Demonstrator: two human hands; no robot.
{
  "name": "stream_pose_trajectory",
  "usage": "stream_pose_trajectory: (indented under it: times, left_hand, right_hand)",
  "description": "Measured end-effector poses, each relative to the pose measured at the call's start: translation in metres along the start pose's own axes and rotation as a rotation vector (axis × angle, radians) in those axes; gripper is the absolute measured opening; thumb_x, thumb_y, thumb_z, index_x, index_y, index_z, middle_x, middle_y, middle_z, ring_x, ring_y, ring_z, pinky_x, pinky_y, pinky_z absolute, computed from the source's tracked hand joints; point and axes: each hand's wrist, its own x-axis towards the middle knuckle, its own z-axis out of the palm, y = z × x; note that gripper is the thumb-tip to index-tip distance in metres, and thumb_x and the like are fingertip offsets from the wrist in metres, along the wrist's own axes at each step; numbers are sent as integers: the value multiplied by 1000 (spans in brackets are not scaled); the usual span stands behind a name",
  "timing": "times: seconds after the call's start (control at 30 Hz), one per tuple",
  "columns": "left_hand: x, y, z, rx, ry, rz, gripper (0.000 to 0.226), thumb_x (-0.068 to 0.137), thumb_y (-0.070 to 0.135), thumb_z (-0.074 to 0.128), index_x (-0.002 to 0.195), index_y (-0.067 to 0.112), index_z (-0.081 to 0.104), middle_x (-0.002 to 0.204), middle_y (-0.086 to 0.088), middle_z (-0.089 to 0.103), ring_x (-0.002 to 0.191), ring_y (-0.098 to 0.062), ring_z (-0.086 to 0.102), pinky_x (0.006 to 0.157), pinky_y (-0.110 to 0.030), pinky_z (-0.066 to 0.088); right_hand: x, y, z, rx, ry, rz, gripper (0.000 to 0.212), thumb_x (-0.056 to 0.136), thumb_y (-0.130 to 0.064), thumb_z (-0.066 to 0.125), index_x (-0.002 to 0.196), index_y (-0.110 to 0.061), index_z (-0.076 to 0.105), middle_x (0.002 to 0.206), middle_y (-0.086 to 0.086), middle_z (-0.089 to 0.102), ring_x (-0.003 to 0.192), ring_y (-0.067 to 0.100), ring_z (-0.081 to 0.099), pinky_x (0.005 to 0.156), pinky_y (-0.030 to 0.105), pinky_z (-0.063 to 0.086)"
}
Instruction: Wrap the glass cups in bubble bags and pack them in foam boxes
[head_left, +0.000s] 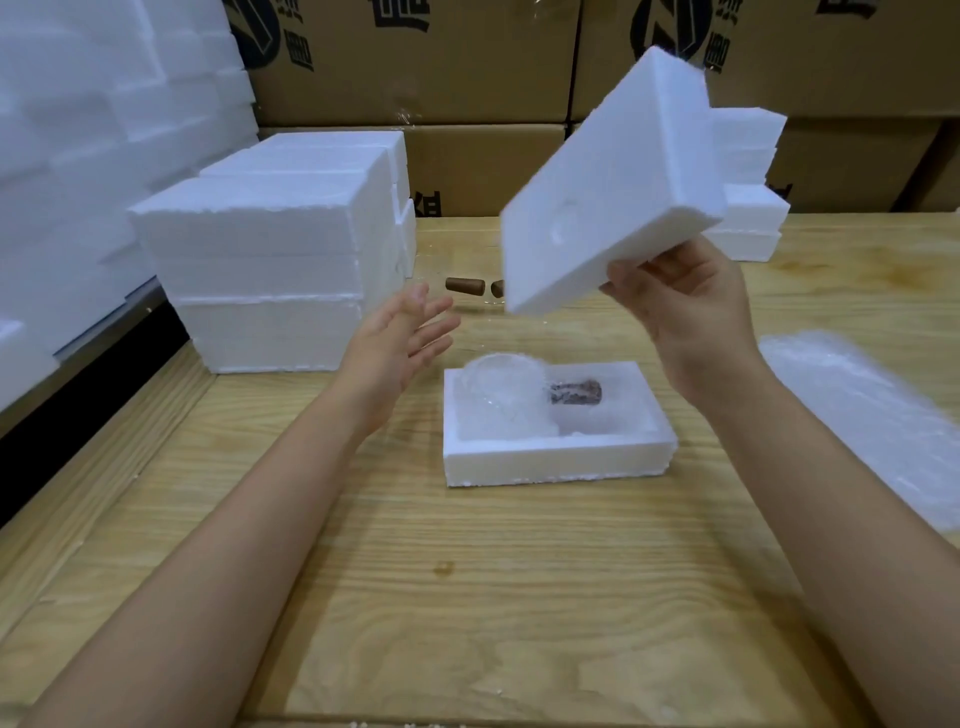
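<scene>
White foam lid (613, 192), likely light, stiff and crumbly, so best held by its edges, is gripped at one corner by the right hand (680, 312) above the foam box (556, 457) where the fragile bubble-wrapped glass cup (504, 389) lies, while the left hand (400, 338) hovers empty, fingers spread.

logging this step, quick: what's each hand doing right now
Left hand: open, fingers straight, holding nothing, in the air above the table.
Right hand: grips the lower edge of the foam lid, held tilted in the air.
</scene>
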Motion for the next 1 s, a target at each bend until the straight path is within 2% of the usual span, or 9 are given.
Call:
stream_pose_trajectory:
  times: [0.1,0.23,0.43,0.53,0.67,0.7,0.83,0.93,1.0]
  left_hand:
    - [-3,5,2,-120,-19,-78,75,85,51,50,145,9,34,130,-9,59,110,-20,65,92,-31,54]
    - [-4,16,3,-180,-30,-22,44,90,33,56,129,14,55,113,-3,70,100,-18,67,87,-31,55]
    - [-14,37,11,-190,-119,2,51,84,36,59,130,18,55,125,-5,63,104,-18,63,84,-33,53]
    - [-18,47,9,-155,-135,-27,37,86,34,58,121,19,59,122,-8,63,106,-23,62,83,-35,53]
    - [-32,48,4,10,-152,-20,47,75,36,63,117,16,62,105,0,71,96,-19,65,74,-29,56]
    - [-37,46,4,42,-158,-9,49,72,37,63,116,16,62,103,0,71,95,-21,65,75,-30,55]
    - [-49,33,6,226,-154,138,42,75,37,73,115,28,63,107,-8,71,98,-22,68,83,-34,56]
    - [-50,20,6,240,-97,203,32,81,32,65,112,33,63,110,-14,67,101,-18,64,91,-31,51]
    - [-50,11,7,256,-90,209,24,88,29,63,112,32,62,108,-2,68,100,-12,63,90,-29,50]
  right_hand:
    - [-7,9,12,201,-53,130,32,71,-2,65,102,-10,61,90,-7,73,97,15,67,87,36,55]
    - [-9,13,15,258,-94,190,29,71,0,66,98,-10,64,91,-4,74,95,16,69,83,33,55]
    - [-9,7,7,290,-148,250,28,69,-1,67,95,-8,66,92,1,74,96,18,69,81,30,56]
    - [-11,-2,-10,183,-276,260,29,82,1,56,109,-8,59,99,2,71,100,20,65,89,34,52]
    - [-16,-15,-54,414,-268,426,76,67,-12,45,143,-15,38,137,10,52,119,30,42,97,38,32]
    - [-20,-16,-60,445,-255,461,75,71,-18,44,146,-18,36,141,11,49,121,32,39,96,37,32]
    - [-33,-6,-53,-33,-231,483,53,89,-59,43,132,-30,53,126,-4,63,111,16,62,78,25,53]
    - [-40,3,-41,-164,-119,440,42,79,-51,60,117,-32,61,112,-10,70,101,10,67,70,20,54]
    - [-42,6,-41,-188,-74,431,34,83,-44,61,113,-29,64,110,-7,71,99,13,68,71,23,55]
